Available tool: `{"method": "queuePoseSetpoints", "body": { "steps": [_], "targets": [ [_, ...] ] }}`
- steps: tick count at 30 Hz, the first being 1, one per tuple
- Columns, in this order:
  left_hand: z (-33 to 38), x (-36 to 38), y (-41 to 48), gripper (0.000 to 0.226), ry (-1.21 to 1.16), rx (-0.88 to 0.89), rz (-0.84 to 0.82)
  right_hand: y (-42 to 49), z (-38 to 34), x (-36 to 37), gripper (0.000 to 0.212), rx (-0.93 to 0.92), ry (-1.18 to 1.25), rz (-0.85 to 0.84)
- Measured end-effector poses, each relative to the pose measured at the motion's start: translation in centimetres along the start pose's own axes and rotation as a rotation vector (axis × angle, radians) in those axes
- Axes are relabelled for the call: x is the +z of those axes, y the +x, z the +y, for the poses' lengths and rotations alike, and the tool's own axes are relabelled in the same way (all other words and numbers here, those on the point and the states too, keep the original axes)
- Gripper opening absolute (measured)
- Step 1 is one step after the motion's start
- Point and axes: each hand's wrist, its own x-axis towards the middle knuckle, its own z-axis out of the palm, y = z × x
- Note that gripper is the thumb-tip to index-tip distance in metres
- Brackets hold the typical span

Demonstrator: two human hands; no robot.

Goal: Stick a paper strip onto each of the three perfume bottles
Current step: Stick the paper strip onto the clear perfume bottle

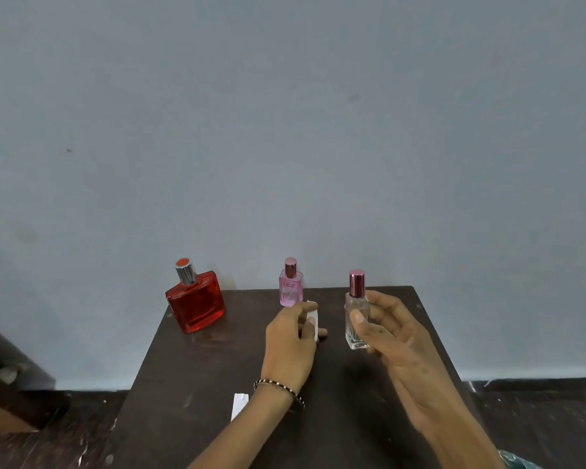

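Three perfume bottles are in view over a dark table (pixel 197 394). A square red bottle (pixel 196 304) with a silver cap stands at the back left. A small pink bottle (pixel 291 288) stands at the back middle. My right hand (pixel 391 336) grips a clear bottle (pixel 355 319) with a pink metallic cap, upright above the table. My left hand (pixel 293 340), with a bead bracelet on the wrist, pinches a white paper strip (pixel 313 316) just left of the clear bottle. Another white paper strip (pixel 239 405) lies on the table beside my left forearm.
The table stands against a plain blue-grey wall (pixel 285 130). Dark floor shows on both sides of it. A brown piece of furniture (pixel 7 377) sits at the left edge of view.
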Motion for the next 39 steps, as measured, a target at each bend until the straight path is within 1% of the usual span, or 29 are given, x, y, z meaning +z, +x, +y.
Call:
{"method": "queuePoseSetpoints", "body": {
  "steps": [6,12,17,19,21,24,26,30,33,37,39],
  "targets": [
    [0.4,0.8,0.9,0.015,0.003,-0.048,0.116,-0.2,0.2,-0.3,0.039,-0.005,-0.009,-0.015],
    [0.0,2.0,1.5,0.016,-0.072,-0.086,0.159,0.0,0.3,-0.2,0.045,-0.017,-0.017,-0.007],
    [0.3,2.3,2.7,0.017,-0.217,-0.164,0.169,0.2,0.5,0.0,0.038,-0.025,-0.022,-0.008],
    [0.3,2.4,2.9,0.016,-0.224,-0.173,0.189,0.3,0.5,0.1,0.039,-0.025,-0.021,-0.015],
    [0.1,2.5,2.8,0.011,-0.146,-0.136,0.203,0.2,0.5,0.2,0.039,-0.028,-0.015,-0.019],
    [-0.3,2.9,2.6,0.006,0.067,-0.039,0.205,0.2,0.5,0.1,0.036,-0.036,-0.007,-0.018],
    [-0.2,3.0,2.4,0.01,0.165,0.001,0.185,0.2,0.5,-0.1,0.037,-0.039,-0.002,-0.018],
    [0.1,2.4,1.5,0.02,0.247,0.084,0.121,0.2,0.5,-0.4,0.042,-0.04,-0.005,-0.004],
    [-0.2,0.8,-0.4,0.023,0.326,0.203,0.07,0.1,0.5,-0.8,0.039,-0.049,0.009,0.004],
    [-1.5,-1.2,-2.2,0.036,0.506,0.373,-0.102,0.2,0.7,-0.6,0.038,-0.052,-0.011,0.02],
    [-2.2,-1.4,-2.4,0.039,0.587,0.471,-0.131,0.3,0.7,-0.3,0.039,-0.05,-0.02,0.009]
  ]
}}
